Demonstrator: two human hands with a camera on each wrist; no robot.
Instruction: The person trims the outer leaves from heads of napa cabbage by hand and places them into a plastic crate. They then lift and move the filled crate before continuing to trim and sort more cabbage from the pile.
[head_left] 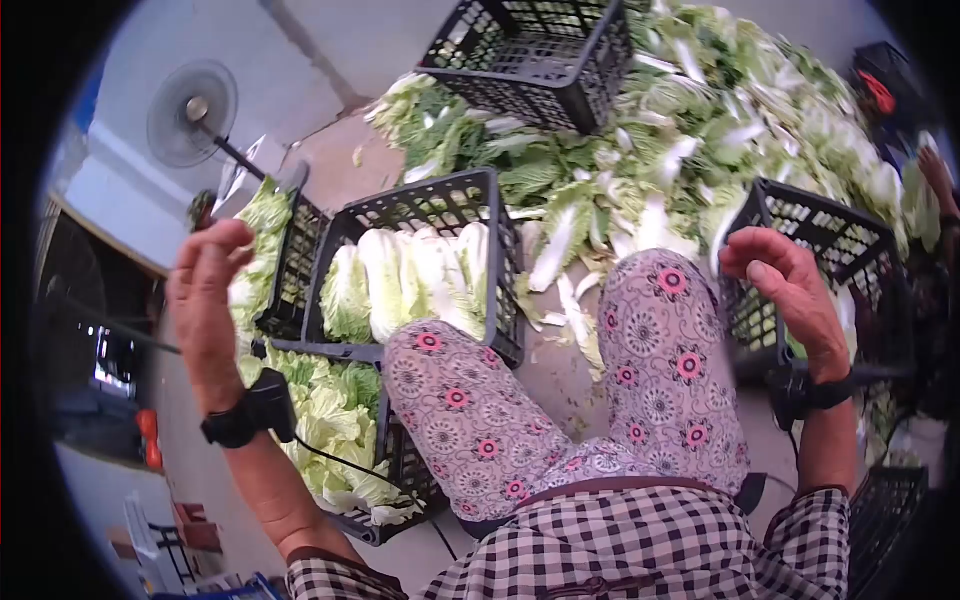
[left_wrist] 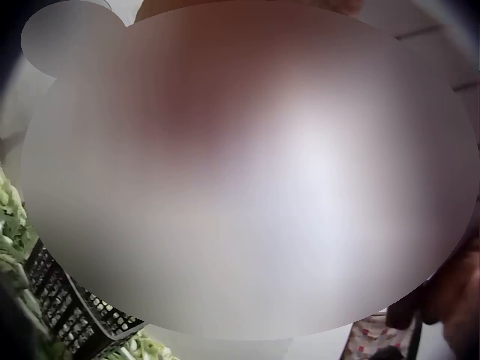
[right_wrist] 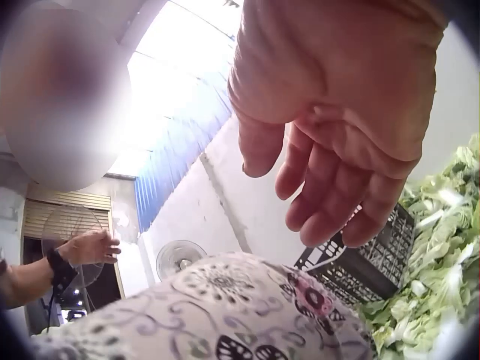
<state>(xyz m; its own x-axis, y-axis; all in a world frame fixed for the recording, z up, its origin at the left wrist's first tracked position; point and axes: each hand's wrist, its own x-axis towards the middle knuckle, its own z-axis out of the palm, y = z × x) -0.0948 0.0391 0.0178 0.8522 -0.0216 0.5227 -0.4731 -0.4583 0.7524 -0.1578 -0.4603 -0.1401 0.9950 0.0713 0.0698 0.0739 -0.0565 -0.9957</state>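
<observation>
My left hand (head_left: 208,300) is raised with loosely bent fingers and holds nothing, left of a black crate (head_left: 508,280) packed with trimmed Chinese cabbages (head_left: 410,275). On the other side, my right hand (head_left: 795,290) hovers over a black crate (head_left: 830,222), its fingers relaxed. The right wrist view shows that hand's palm (right_wrist: 337,90) with nothing in it. A large blurred patch covers most of the left wrist view and hides the left hand's work.
Cabbage leaves (head_left: 700,140) lie heaped on the floor ahead, with a black crate (head_left: 530,88) standing on them. Leafy cabbages (head_left: 330,425) fill another crate at lower left. My knees (head_left: 660,330) stand between the side crates. A fan (head_left: 195,110) is at back left.
</observation>
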